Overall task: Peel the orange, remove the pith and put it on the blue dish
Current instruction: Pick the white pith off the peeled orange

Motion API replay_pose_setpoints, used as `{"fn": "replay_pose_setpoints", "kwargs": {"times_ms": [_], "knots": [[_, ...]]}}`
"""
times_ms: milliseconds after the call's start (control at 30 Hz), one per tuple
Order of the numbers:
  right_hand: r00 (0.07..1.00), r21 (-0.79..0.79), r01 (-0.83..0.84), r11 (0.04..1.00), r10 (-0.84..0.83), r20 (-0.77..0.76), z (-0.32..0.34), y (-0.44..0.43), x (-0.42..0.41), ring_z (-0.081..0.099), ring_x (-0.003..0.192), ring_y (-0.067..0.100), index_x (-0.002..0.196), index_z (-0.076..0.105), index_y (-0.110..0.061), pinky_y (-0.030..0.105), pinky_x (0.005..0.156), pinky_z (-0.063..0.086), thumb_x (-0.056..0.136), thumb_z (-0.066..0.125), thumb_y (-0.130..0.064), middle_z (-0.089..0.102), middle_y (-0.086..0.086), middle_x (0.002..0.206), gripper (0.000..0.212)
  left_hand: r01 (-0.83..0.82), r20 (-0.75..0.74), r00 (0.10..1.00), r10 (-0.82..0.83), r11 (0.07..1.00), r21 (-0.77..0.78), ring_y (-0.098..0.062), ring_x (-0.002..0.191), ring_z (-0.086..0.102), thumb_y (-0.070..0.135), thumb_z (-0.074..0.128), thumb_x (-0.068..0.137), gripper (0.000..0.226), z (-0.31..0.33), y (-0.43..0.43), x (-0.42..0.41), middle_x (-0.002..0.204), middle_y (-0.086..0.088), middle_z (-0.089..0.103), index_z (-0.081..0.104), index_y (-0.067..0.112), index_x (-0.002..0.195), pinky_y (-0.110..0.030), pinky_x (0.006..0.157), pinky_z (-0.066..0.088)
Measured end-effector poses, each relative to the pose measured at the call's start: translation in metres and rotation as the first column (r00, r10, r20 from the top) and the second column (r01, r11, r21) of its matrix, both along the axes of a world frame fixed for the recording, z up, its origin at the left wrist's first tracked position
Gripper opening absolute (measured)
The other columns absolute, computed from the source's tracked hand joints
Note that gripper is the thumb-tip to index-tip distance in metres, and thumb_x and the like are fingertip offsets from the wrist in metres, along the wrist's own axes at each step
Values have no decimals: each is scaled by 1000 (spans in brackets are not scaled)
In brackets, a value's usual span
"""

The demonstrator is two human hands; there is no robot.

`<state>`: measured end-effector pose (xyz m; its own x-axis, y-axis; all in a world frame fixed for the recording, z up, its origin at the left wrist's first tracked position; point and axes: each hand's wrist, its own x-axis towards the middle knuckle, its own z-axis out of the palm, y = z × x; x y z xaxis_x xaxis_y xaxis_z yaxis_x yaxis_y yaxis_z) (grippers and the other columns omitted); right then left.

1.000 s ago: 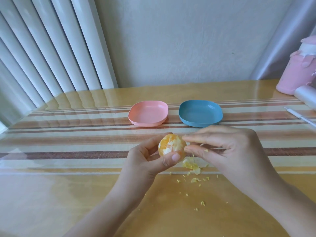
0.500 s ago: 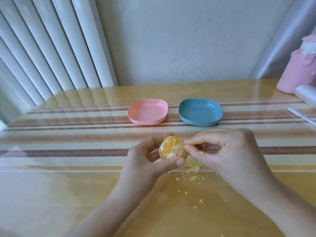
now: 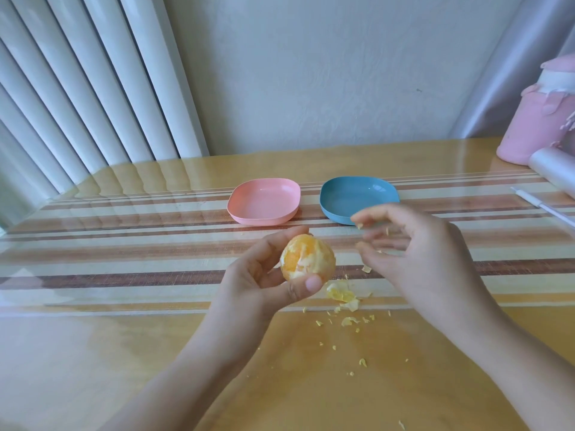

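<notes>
My left hand [image 3: 267, 275] grips a small peeled orange [image 3: 306, 258] with patches of white pith still on it, thumb below and fingers behind. My right hand [image 3: 413, 259] is blurred, a short way to the right of the fruit, its fingers loosely spread and holding nothing I can make out; tiny pith bits hang near its fingertips. The blue dish [image 3: 351, 194] sits behind the hands on the striped mat, with nothing in it. Peel and pith scraps [image 3: 342, 298] lie on the table below the orange.
A pink dish [image 3: 264, 202] with nothing in it stands left of the blue one. A pink bottle [image 3: 535, 119] and a clear roll [image 3: 553, 169] are at the far right, with a white pen [image 3: 544, 208] in front. Vertical blinds hang at the left.
My right hand has pulled away from the orange to the right and its pinching fingers have spread. My left hand has turned the orange slightly.
</notes>
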<state>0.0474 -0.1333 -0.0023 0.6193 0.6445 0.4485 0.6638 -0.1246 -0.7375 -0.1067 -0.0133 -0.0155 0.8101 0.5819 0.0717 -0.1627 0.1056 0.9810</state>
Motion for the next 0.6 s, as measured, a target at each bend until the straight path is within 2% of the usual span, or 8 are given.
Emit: {"fn": "replay_pose_setpoints", "kwargs": {"times_ms": [67, 100, 167, 233, 367, 467, 567, 600], "knots": [[997, -11, -62, 998, 63, 46, 4, -2, -1, 59, 96, -10, 97, 65, -30, 1, 79, 39, 79, 60, 5, 65, -25, 93, 40, 50, 39, 998, -43, 982, -184, -26, 106, 66, 12, 83, 62, 51, -2, 2, 1, 112, -10, 71, 70, 17, 111, -28, 92, 53], [993, -26, -111, 994, 112, 41, 6, -2, -3, 60, 96, -8, 98, 63, -29, 2, 79, 40, 81, 55, 5, 66, -24, 92, 39, 79, 64, 996, -64, 959, -273, -31, 111, 64, 11, 84, 63, 49, -3, 4, 2, 114, -14, 69, 71, 12, 110, -30, 93, 54], [982, -80, -185, 980, 186, 13, 7, -3, -6, 63, 84, -2, 94, 61, -28, 9, 68, 45, 86, 48, -1, 69, -20, 83, 31, 142, 113, 988, -104, 903, -405, -39, 118, 59, 19, 91, 58, 58, -4, 6, 3, 117, -19, 67, 71, 5, 110, -32, 87, 56], [979, -136, -193, 972, 201, 44, 5, -4, -5, 63, 71, 5, 87, 62, -29, 19, 59, 47, 89, 47, -5, 67, -18, 77, 29, 166, 117, 985, -125, 865, -474, -38, 115, 61, 34, 94, 53, 65, -3, 6, 4, 115, -19, 68, 73, 6, 108, -31, 81, 57], [967, -179, -168, 969, 197, 160, 3, -4, -4, 61, 81, -2, 82, 71, -27, 7, 66, 44, 90, 56, -1, 66, -19, 72, 31, 170, 103, 985, -136, 804, -569, -28, 100, 70, 38, 94, 48, 65, -2, 7, 5, 113, -18, 69, 76, 9, 104, -29, 73, 59], [967, -195, -133, 972, 171, 189, 2, -4, -3, 59, 86, -11, 83, 78, -27, -2, 70, 39, 84, 68, -1, 70, -22, 75, 28, 183, 132, 983, -128, 738, -650, -32, 98, 70, 26, 95, 50, 72, -2, 9, 5, 120, -26, 64, 70, 0, 112, -32, 71, 60], [968, -176, -95, 980, 132, 211, 2, -6, -4, 56, 79, -20, 78, 79, -28, -8, 65, 33, 73, 81, -6, 61, -30, 66, 23, 211, 161, 977, -137, 688, -694, -40, 98, 69, 15, 94, 52, 77, 0, 10, 4, 124, -33, 59, 62, -9, 118, -38, 72, 61], [963, -171, -83, 982, 123, 239, 2, -6, -4, 57, 78, -17, 76, 78, -28, -8, 64, 33, 69, 83, -6, 61, -29, 65, 24, 222, 171, 975, -143, 674, -705, -42, 99, 68, 12, 93, 53, 77, 0, 10, 3, 125, -34, 58, 60, -12, 119, -40, 73, 61]]}}
